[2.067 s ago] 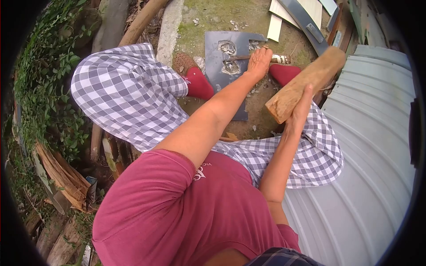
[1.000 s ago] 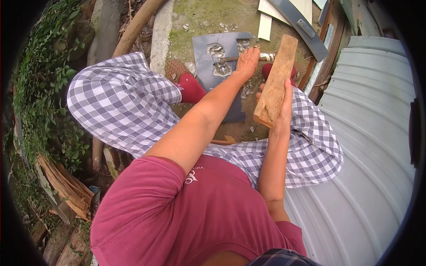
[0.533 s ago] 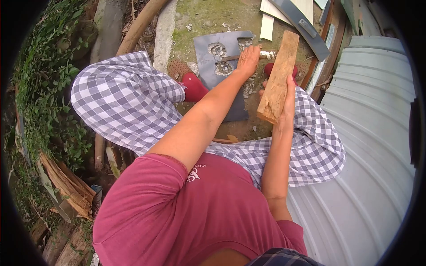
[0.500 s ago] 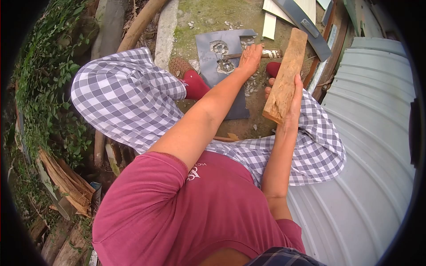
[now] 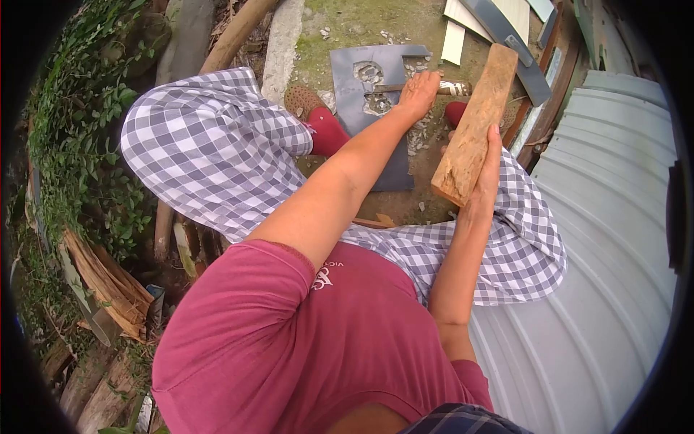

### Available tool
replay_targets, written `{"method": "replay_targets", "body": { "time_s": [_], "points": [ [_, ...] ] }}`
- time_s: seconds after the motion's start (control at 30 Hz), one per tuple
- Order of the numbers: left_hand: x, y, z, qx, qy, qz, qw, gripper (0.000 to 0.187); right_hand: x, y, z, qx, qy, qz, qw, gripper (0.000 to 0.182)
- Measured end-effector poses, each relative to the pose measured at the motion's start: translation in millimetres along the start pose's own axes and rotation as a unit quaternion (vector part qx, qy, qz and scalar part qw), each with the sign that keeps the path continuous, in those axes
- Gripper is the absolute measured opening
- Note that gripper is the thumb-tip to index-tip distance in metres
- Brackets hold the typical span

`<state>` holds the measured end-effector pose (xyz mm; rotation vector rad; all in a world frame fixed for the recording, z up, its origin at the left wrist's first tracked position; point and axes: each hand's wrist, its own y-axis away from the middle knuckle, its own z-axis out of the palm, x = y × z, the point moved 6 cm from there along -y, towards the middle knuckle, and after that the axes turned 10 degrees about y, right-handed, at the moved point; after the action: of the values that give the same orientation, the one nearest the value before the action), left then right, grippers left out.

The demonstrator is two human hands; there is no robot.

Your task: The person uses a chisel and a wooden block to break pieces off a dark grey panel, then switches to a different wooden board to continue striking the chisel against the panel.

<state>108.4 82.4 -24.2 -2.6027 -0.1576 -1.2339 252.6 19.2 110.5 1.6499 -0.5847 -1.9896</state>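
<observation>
My left hand (image 5: 421, 92) is closed around a chisel (image 5: 455, 88), a slim dark tool with a pale, worn end. The chisel's other end lies over a dark grey sheet (image 5: 348, 72) on the ground, between two jagged holes broken through it. My right hand (image 5: 489, 170) grips a rough wooden block (image 5: 477, 123), thumb along its right side and fingers mostly hidden behind. The block tilts upward, its upper end to the right of the chisel's pale end and apart from it.
Grey stone chips (image 5: 416, 141) lie around the sheet. My feet, in red socks (image 5: 329, 134) and brown perforated shoes, flank it. Pale strips (image 5: 453, 43) and a dark curved strip (image 5: 517, 54) lie at upper right. Corrugated metal (image 5: 585, 217) runs along the right; leafy plants (image 5: 87, 145) fill the left.
The whole view has shifted slightly, so things appear a little farther right. My right hand has tilted the wooden block a little; my left hand keeps its hold on the chisel.
</observation>
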Motion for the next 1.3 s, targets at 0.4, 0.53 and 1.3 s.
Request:
{"method": "replay_targets", "body": {
  "time_s": [0.4,0.53,1.3],
  "points": [
    [0.8,-1.2,24.3,-0.025,-0.070,-0.013,0.997,0.045,-71.4,68.2,-61.5,0.124,0.005,-0.115,0.986,0.056],
    [-0.5,-4.4,31.1,-0.048,-0.106,-0.033,0.993,0.056,-61.8,61.6,-49.7,0.132,-0.022,-0.063,0.989,0.056],
    [9.5,-36.9,21.5,-0.146,-0.012,-0.109,0.983,0.034,-51.3,51.7,-39.9,0.064,-0.021,-0.050,0.996,0.056]
  ]
}}
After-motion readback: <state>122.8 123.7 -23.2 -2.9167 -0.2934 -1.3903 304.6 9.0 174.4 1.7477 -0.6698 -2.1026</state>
